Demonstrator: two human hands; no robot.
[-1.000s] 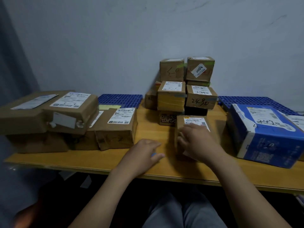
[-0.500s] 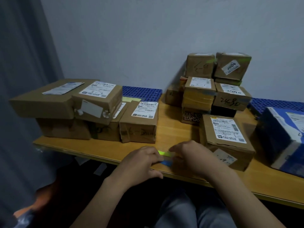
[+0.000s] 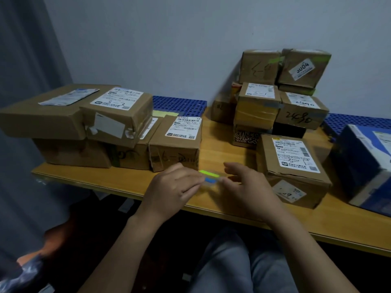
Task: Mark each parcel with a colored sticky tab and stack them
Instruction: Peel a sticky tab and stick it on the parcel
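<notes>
Sticky tabs (image 3: 209, 177): light, flimsy, likely best peeled by a free edge. Pinched in left hand (image 3: 175, 188) fingers (image 3: 190, 176); right hand (image 3: 247, 187) grip unclear.

**Both hands meet above the table's front edge**

Two bare forearms rise from the bottom of the view and converge near the middle of the front edge of the table (image 3: 220, 149). The left hand (image 3: 175, 189) lies back up with its fingers curled, pinching the left end of a strip of sticky tabs (image 3: 209, 176) between thumb and fingertips. The right hand (image 3: 247, 191), also back up, faces it with the index finger lifted and the other fingers loosely bent. Its thumb reaches the strip's right end, but blur hides whether it grips. The hands are close, not touching.
</notes>
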